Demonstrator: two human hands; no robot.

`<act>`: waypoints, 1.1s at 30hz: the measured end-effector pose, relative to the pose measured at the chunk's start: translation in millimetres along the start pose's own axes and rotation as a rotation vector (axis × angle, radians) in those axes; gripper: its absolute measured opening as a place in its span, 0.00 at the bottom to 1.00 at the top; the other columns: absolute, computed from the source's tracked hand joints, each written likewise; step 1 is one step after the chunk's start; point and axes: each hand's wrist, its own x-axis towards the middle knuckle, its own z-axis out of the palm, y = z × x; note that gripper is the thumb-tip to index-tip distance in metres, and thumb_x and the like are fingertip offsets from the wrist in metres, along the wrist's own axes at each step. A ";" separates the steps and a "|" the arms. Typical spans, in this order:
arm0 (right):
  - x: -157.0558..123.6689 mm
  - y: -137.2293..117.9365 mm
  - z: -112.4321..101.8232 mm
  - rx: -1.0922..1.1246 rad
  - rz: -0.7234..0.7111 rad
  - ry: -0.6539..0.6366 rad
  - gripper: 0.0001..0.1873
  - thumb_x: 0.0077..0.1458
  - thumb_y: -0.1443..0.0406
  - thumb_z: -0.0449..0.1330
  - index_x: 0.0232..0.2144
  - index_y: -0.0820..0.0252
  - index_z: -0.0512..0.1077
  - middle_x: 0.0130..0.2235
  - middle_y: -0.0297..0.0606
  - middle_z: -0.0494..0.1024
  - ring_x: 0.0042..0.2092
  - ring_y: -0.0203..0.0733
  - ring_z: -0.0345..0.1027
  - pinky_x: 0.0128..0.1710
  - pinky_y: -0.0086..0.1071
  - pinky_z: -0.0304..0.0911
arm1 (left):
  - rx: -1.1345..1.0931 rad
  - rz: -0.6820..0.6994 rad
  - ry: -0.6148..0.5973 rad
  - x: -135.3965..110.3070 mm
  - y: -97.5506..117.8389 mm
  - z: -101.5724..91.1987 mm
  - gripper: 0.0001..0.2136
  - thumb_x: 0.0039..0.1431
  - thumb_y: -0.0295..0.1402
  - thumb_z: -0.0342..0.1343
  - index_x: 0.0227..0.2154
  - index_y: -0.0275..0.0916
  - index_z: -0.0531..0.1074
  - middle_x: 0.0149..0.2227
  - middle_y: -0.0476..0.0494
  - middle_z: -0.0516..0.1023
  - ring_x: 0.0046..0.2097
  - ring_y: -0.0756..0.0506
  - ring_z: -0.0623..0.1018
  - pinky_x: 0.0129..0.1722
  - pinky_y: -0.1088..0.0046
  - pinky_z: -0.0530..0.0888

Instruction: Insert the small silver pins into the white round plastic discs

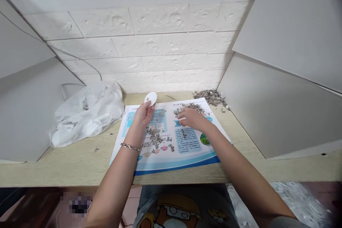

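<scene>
Fingers (150,112) of the left hand (143,115) pinch a white disc (151,97).

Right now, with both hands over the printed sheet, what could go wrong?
The left hand grips a white disc near its edge, so it might slip. The bracelet on that wrist is close to loose metal pieces on the sheet and could brush them aside. The right hand is at a heap near the pile beyond the sheet; a nudge might mix them.
</scene>
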 end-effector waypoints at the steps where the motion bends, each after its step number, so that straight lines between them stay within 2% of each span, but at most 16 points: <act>1: -0.5 0.8 6.7 -0.028 0.030 -0.029 0.07 0.48 0.66 0.58 0.30 0.59 0.75 0.37 0.42 0.70 0.35 0.40 0.64 0.31 0.30 0.57 | 0.025 0.015 -0.023 -0.9 -0.8 0.0 0.11 0.51 0.16 0.51 0.38 0.31 0.68 0.27 0.43 0.74 0.28 0.51 0.76 0.20 0.87 0.70; 5: -4.7 1.1 18.1 -0.026 0.037 -0.042 0.11 0.52 0.66 0.53 0.27 0.58 0.75 0.33 0.41 0.69 0.31 0.37 0.62 0.26 0.29 0.52 | 0.128 0.052 -0.099 -2.0 -4.9 -0.9 0.09 0.48 0.15 0.52 0.33 0.30 0.69 0.30 0.41 0.75 0.31 0.49 0.76 0.22 0.85 0.72; 14: -6.3 7.6 13.7 0.007 0.028 0.049 0.12 0.54 0.67 0.50 0.30 0.58 0.74 0.31 0.40 0.72 0.34 0.40 0.64 0.31 0.30 0.56 | 0.260 0.105 -0.141 -0.6 -11.5 -0.4 0.13 0.46 0.16 0.54 0.36 0.32 0.66 0.34 0.41 0.74 0.31 0.50 0.76 0.25 0.83 0.73; 19: -7.1 11.9 16.0 0.046 0.051 0.019 0.13 0.53 0.70 0.49 0.31 0.59 0.74 0.35 0.41 0.74 0.36 0.41 0.66 0.33 0.31 0.57 | 0.298 0.107 -0.150 -1.3 -14.6 0.3 0.20 0.44 0.16 0.55 0.41 0.37 0.62 0.37 0.41 0.73 0.32 0.49 0.76 0.25 0.81 0.73; 26: -10.9 8.4 12.7 0.005 0.063 0.043 0.17 0.56 0.70 0.45 0.38 0.59 0.73 0.42 0.40 0.72 0.42 0.40 0.65 0.36 0.31 0.58 | 0.348 0.081 -0.160 -1.4 -15.9 -0.4 0.21 0.46 0.17 0.54 0.43 0.38 0.60 0.41 0.41 0.70 0.35 0.49 0.75 0.29 0.79 0.74; 30: -11.6 1.5 10.8 -0.018 0.053 0.030 0.13 0.55 0.66 0.50 0.39 0.58 0.72 0.41 0.39 0.71 0.39 0.38 0.65 0.33 0.29 0.58 | 0.371 0.072 -0.181 0.3 -16.7 -1.8 0.15 0.50 0.20 0.50 0.42 0.37 0.62 0.41 0.40 0.71 0.35 0.49 0.75 0.29 0.78 0.74; 33: -10.3 -3.1 15.5 -0.037 0.039 0.007 0.10 0.54 0.63 0.53 0.35 0.58 0.74 0.38 0.39 0.69 0.35 0.37 0.64 0.29 0.28 0.56 | 0.393 0.061 -0.152 0.6 -17.0 -1.5 0.14 0.51 0.22 0.48 0.42 0.37 0.62 0.38 0.40 0.71 0.32 0.49 0.74 0.27 0.77 0.74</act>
